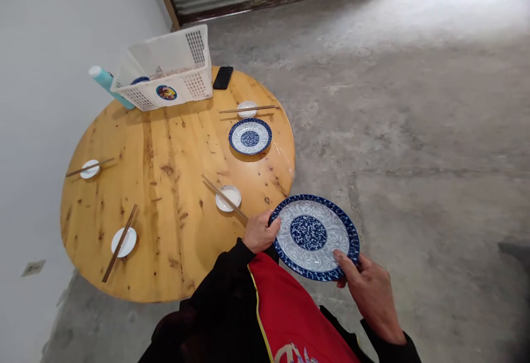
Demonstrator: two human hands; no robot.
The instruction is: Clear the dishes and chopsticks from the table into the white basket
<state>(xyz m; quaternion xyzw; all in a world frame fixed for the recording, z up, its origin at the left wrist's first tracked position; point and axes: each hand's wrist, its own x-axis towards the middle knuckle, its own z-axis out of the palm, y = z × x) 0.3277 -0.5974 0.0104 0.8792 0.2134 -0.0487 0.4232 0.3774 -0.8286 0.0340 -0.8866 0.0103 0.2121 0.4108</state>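
Note:
A blue-and-white patterned plate (308, 233) is held between my two hands, out past the table's near right edge. My left hand (260, 231) grips its left rim, with the thumb on top. On the lower right rim, my right hand (368, 286) is closed, its thumb lying over the upper face and fingers beneath. Close to my left hand, a small white dish (228, 198) stands on the table with a pair of chopsticks (217, 189) across it. A second patterned plate (250, 136) lies flat farther back, in front of another small dish (247, 109) with chopsticks.
The round wooden table (165, 197) also bears small dishes with chopsticks at the left (90, 169) and near left (124, 242). A white plastic basket (165, 73) stands at the back, beside a light-blue bottle (110, 84) and a black phone (223, 78). Concrete floor (434, 131) lies to the right.

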